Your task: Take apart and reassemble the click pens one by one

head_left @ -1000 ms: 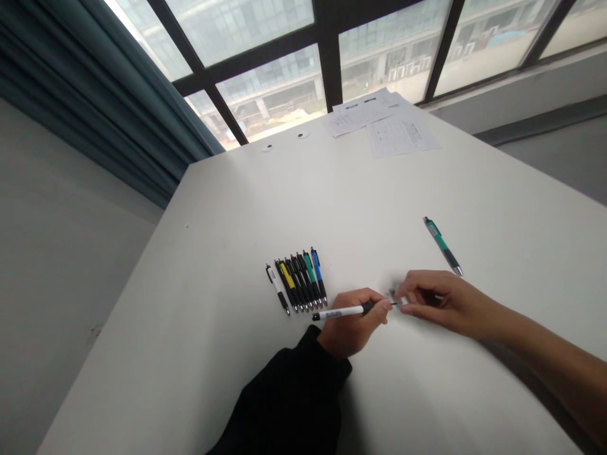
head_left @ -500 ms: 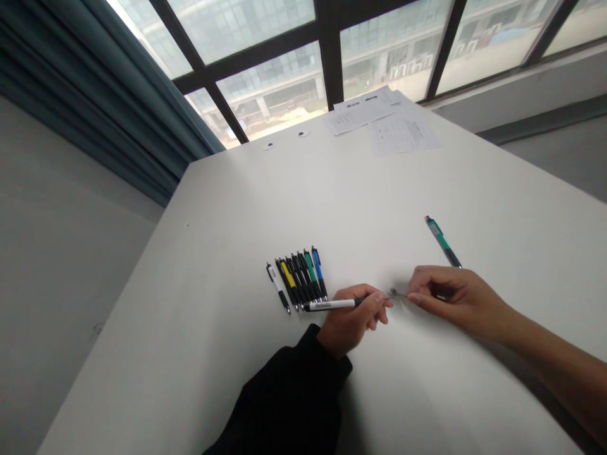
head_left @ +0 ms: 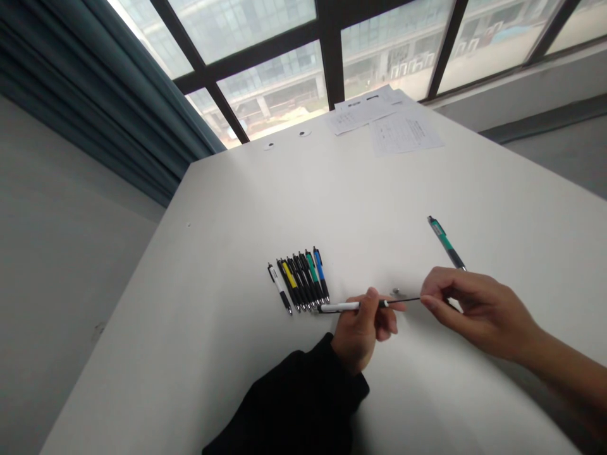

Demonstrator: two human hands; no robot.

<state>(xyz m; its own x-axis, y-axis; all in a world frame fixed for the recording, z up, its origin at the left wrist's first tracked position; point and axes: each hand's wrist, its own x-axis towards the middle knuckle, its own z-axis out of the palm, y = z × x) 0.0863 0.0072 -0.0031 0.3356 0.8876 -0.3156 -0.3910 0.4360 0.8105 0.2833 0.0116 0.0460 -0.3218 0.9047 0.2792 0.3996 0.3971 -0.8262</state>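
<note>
My left hand (head_left: pixel 363 325) grips a white pen barrel (head_left: pixel 340 307) lying nearly level, its black end toward the right. A thin dark refill (head_left: pixel 404 300) runs from the barrel's right end to my right hand (head_left: pixel 467 303), whose thumb and forefinger pinch its far end. On the table just beyond the refill lies a small metallic pen tip (head_left: pixel 396 291). Left of my left hand, several pens (head_left: pixel 303 278) lie side by side, black, yellow, green and blue, with a white pen (head_left: pixel 279 289) at the left end.
A green pen (head_left: pixel 446 242) lies apart, beyond my right hand on the white table (head_left: pixel 265 202). Papers (head_left: pixel 403 129) rest at the far edge by the window, and two small white pieces with dark spots (head_left: pixel 304 134) lie left of them.
My right hand has moved right, and more of the dark refill shows between my hands. My left hand has shifted slightly right and down with the white barrel.
</note>
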